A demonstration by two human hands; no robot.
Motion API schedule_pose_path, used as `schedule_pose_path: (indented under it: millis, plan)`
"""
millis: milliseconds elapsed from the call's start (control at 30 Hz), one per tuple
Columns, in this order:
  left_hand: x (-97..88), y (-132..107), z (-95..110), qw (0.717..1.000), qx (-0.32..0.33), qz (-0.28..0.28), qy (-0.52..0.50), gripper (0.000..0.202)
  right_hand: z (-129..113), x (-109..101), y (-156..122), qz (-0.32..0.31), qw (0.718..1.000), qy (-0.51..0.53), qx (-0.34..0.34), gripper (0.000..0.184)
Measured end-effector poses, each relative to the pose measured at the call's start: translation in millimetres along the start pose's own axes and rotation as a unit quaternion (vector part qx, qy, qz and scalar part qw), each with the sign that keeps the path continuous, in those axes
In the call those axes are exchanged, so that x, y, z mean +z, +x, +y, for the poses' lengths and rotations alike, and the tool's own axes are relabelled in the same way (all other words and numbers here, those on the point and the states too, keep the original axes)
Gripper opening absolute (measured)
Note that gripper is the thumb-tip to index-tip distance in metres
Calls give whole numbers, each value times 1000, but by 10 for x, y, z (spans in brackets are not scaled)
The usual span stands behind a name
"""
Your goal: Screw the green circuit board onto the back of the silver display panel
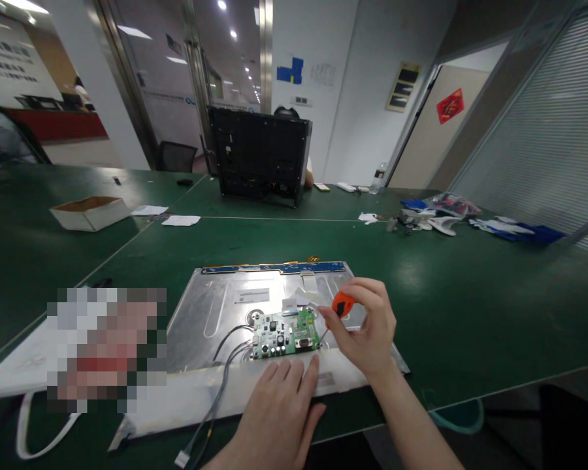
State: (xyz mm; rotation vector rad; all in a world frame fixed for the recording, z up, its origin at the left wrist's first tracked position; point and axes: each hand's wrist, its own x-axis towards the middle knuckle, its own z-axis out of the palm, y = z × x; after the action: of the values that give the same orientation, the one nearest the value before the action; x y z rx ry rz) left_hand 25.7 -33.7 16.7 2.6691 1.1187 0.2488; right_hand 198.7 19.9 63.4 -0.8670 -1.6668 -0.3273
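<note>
A flat metal display panel point(198, 326) lies on the green table with a green circuit board point(284, 331) on its back. In my right hand point(370, 326) is an orange-handled screwdriver point(342, 304), gripped between thumb and fingers. Its thin shaft slants down to the board's lower right corner. My left hand point(284, 408) rests flat on the whitish strip along the panel's near edge, its fingertips close to the board's lower edge. Dark cables point(225, 375) run from the board's left side towards me, ending in a white connector point(181, 459).
A white bag point(19, 365), partly pixelated, lies left of the panel. Further back are an open cardboard box point(91, 214), a black monitor housing point(259, 153) with a person behind it, a bottle point(377, 178) and a pile of plastic bags and gloves point(441, 212).
</note>
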Motion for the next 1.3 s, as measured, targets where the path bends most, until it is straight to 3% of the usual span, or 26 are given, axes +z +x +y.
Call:
schedule_pose_path:
  millis: [333, 467, 633, 833, 967, 1133, 1300]
  plan:
    - [-25, 9, 18, 1000, 8, 1, 17, 49, -19, -10, -40, -36, 998, 44, 29, 46]
    - [-23, 43, 43, 998, -8, 63, 29, 45, -40, -1, 5, -15, 1000, 11, 14, 42]
    - [-78, 225, 71, 983, -88, 159, 4, 28, -47, -26, 22, -21, 999, 7, 40, 42]
    - [-43, 432, 92, 972, -108, 204, -50, 21, -65, -40, 1, -21, 998, 42, 47, 34]
    - [49, 485, 61, 962, -103, 247, -58, 20, -65, -32, 13, -20, 999, 22, 45, 38]
    - [79, 492, 46, 960, -98, 253, -71, 20, -63, -46, 25, -34, 998, 21, 41, 43]
    - [113, 500, 38, 959, -94, 263, -50, 19, -76, -52, 48, -24, 999, 36, 32, 31]
